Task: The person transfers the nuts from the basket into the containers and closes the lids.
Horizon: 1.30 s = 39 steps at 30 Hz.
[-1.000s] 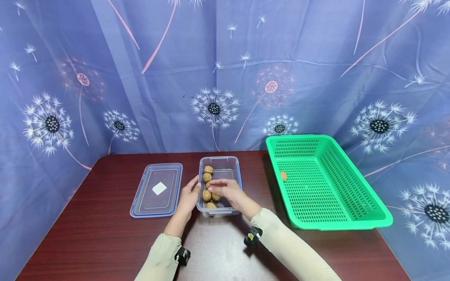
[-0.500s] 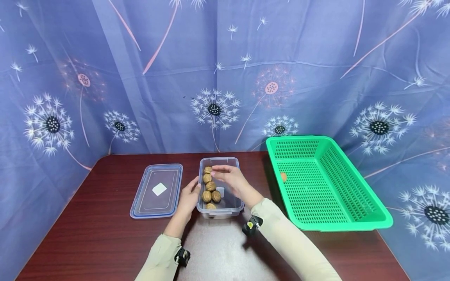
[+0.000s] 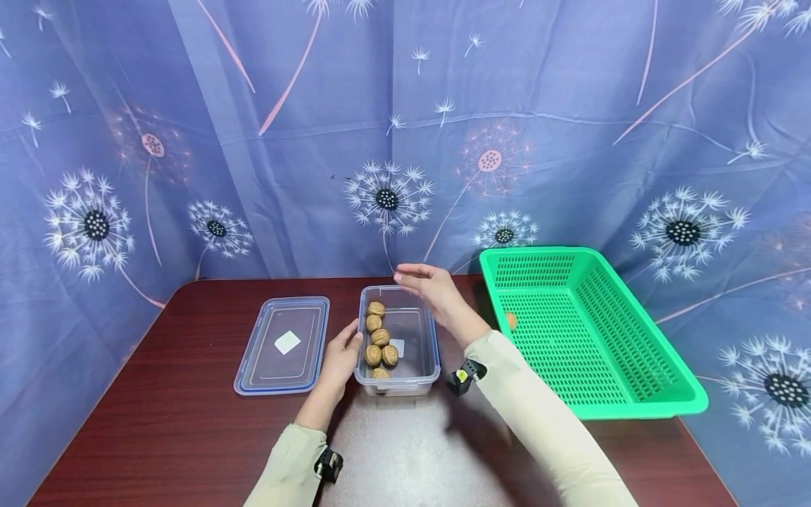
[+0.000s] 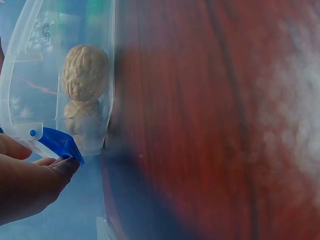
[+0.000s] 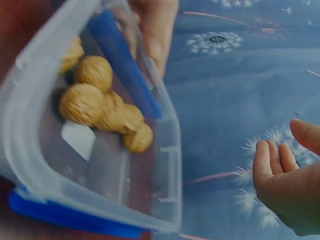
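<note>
A clear plastic food container (image 3: pixel 415 384) with blue side latches stands on the table. Several walnuts (image 3: pixel 380 337) lie along its left side, and a white label shows at its bottom. My left hand (image 3: pixel 338 361) holds the container's left side; in the left wrist view its fingertips are at the blue latch (image 4: pixel 60 142). My right hand (image 3: pixel 437 291) is raised over the container's back right corner with nothing in it. In the right wrist view that hand's fingers (image 5: pixel 261 162) are loosely bent and apart from the thumb. One walnut (image 3: pixel 510 320) lies in the green basket (image 3: pixel 633 410).
Left of the container lies its flat clear lid (image 3: pixel 285 373) with a blue seal and a white label. The green basket takes up the right side of the dark red wooden table (image 3: pixel 165 394). A blue dandelion-print curtain (image 3: pixel 317 176) hangs behind.
From above the walnuts, my right hand has lifted and moved back and to the right, uncovering the container's inside. My left hand has stayed at the container's left side.
</note>
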Tool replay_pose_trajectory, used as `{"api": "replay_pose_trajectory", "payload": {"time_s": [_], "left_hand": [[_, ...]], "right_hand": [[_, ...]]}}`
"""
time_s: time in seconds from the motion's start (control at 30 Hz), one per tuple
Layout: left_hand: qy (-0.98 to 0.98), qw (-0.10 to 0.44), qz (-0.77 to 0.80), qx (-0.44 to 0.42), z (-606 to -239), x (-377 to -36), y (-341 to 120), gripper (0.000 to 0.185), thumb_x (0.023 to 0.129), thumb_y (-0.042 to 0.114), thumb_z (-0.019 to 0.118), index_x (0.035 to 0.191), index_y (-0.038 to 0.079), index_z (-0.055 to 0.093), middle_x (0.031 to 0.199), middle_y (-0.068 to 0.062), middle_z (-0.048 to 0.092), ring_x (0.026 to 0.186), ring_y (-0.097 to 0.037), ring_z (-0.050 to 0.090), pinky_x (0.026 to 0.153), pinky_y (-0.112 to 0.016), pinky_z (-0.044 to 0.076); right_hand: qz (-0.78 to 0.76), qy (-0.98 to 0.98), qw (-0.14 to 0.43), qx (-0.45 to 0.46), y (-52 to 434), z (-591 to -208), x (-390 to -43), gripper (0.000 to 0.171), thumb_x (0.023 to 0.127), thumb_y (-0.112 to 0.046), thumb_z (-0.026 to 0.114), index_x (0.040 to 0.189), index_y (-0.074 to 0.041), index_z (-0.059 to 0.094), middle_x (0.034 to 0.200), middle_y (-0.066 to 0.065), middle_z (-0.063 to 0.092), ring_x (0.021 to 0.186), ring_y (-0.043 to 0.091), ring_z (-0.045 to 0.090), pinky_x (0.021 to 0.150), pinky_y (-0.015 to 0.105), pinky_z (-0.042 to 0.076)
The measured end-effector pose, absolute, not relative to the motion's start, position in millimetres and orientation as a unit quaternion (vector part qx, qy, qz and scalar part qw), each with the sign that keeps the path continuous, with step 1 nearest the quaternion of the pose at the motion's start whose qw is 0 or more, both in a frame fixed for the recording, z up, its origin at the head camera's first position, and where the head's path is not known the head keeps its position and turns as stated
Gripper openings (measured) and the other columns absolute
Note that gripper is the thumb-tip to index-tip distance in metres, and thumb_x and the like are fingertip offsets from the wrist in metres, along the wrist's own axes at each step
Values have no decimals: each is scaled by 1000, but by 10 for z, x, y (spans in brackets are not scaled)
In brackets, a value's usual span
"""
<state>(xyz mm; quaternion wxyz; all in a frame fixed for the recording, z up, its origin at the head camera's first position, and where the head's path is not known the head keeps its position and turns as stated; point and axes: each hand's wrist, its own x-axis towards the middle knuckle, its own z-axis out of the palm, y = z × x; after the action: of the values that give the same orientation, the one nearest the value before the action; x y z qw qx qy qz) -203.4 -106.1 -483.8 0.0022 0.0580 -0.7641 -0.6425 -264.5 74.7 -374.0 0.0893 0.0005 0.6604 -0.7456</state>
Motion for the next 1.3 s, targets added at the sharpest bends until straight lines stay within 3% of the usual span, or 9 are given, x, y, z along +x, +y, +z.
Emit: {"api": "replay_pose_trajectory", "payload": {"time_s": [0.37, 0.57, 0.77, 1.0, 1.17, 1.23, 1.3], "left_hand": [[-762, 7, -645, 58, -4806, -2041, -1061, 44, 101, 10, 44, 144, -2, 41, 147, -24, 38, 135, -37, 35, 111, -50, 30], [-763, 4, -644, 61, -4815, -2044, -1059, 44, 102, 11, 44, 144, -1, 40, 147, -23, 38, 134, -37, 37, 111, -50, 32], [-765, 4, -642, 58, -4820, -2036, -1053, 44, 102, 10, 43, 144, -2, 39, 147, -24, 38, 133, -38, 38, 110, -50, 32], [-764, 4, -643, 59, -4836, -2041, -1057, 45, 102, 11, 43, 144, -2, 40, 147, -23, 39, 133, -38, 38, 111, -50, 32], [-764, 3, -642, 59, -4854, -2045, -1059, 45, 102, 11, 43, 145, -1, 39, 148, -24, 38, 134, -38, 37, 111, -50, 31], [-763, 2, -643, 58, -4857, -2048, -1059, 45, 102, 12, 43, 145, -2, 39, 148, -24, 37, 134, -38, 37, 111, -50, 31], [-763, 2, -644, 57, -4857, -2047, -1058, 45, 102, 12, 42, 145, -2, 38, 148, -24, 37, 134, -38, 37, 111, -50, 31]], "right_hand": [[-762, 644, 62, -23, 1068, -3371, -2791, 43, 92, -1, 61, 133, 9, 50, 135, 26, 50, 118, 30, 56, 104, 34, 43], [-767, 639, 53, -14, 1287, -3267, -2864, 47, 92, -2, 62, 136, 7, 48, 129, 19, 56, 108, 20, 60, 103, 31, 44], [-774, 632, 42, -5, 1540, -3228, -2920, 51, 92, -4, 62, 139, 6, 44, 137, 20, 48, 108, 17, 60, 99, 26, 47], [-816, 577, 39, 12, 1887, -3261, -2981, 51, 90, 0, 64, 137, 5, 46, 111, 6, 63, 90, 11, 67, 92, 24, 51], [-845, 531, 51, 20, 2141, -3327, -3009, 33, 89, 3, 63, 122, -1, 60, 95, 2, 72, 89, 13, 69, 88, 25, 53], [-851, 521, 57, 27, 2227, -3354, -3017, 35, 89, 3, 64, 123, -2, 60, 95, 3, 72, 91, 14, 69, 91, 25, 52], [-858, 509, 64, 35, 2310, -3381, -3025, 46, 89, 3, 64, 133, -2, 53, 97, 5, 72, 94, 15, 68, 96, 26, 49]]}}
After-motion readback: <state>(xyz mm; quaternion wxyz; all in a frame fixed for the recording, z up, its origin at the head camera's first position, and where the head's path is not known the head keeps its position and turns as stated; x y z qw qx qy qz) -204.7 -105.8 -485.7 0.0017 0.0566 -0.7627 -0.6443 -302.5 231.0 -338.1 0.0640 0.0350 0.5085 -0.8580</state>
